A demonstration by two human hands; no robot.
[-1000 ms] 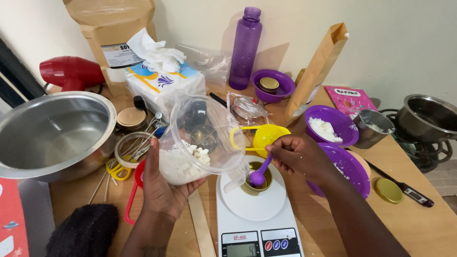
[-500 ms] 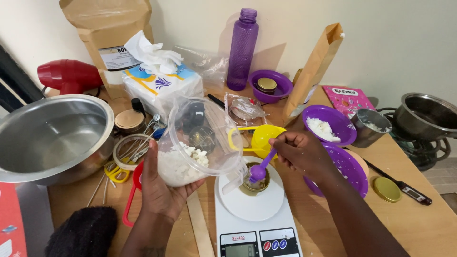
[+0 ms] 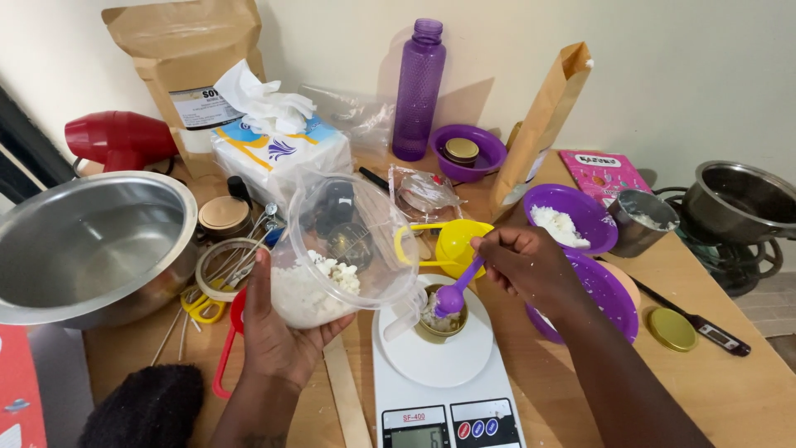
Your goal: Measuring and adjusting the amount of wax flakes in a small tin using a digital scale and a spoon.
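Observation:
My left hand [image 3: 278, 336] holds a clear plastic bag [image 3: 344, 249] of white crumbly lumps, tilted with its mouth toward the scale. My right hand [image 3: 531, 265] grips a purple spoon [image 3: 456, 290], whose bowl sits over a small gold tin [image 3: 441, 319]. The tin rests on the round white platform of a white kitchen scale [image 3: 439, 377] and holds some white material. A yellow cup [image 3: 452, 241] with a handle stands just behind the tin.
A large steel bowl [image 3: 83, 245] sits at the left, a red hair dryer [image 3: 120, 139] behind it. Tissue box [image 3: 278, 158], purple bottle [image 3: 419, 87], brown paper bags, purple bowls [image 3: 572, 217] and a steel pot [image 3: 738, 203] crowd the table. A thermometer [image 3: 692, 319] lies at right.
The purple spoon has gone from the bag's mouth down to the gold tin. The bag has tipped a little lower toward the scale.

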